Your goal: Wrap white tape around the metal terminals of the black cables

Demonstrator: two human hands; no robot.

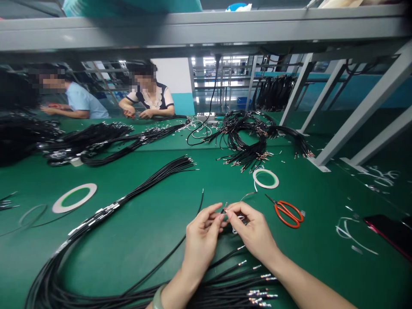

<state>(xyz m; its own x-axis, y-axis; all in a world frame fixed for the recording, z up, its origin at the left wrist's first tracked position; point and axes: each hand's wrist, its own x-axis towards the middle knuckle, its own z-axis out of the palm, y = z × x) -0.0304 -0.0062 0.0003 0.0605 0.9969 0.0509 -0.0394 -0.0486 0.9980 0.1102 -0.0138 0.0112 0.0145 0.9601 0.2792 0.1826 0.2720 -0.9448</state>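
Cable work, right at the fingertips! The left hand (pixel 202 238) pinches a black cable (pixel 222 210) between thumb and fingers, and here's the right hand (pixel 255 231) pinching at that cable's end, the two almost meeting. A green bangle (pixel 157 298) rings the left wrist. Look left of that hand: a long bundle of black cables (pixel 148 184) sweeps round in a curve, its lower run passing under both forearms, with metal-tipped ends below the right hand. Just right of the right hand, orange-handled scissors (pixel 277 205); beyond it, a white tape roll (pixel 265 186). Far off past the left hand, two co-workers (pixel 149 101) are busy at the green table (pixel 154 223)!
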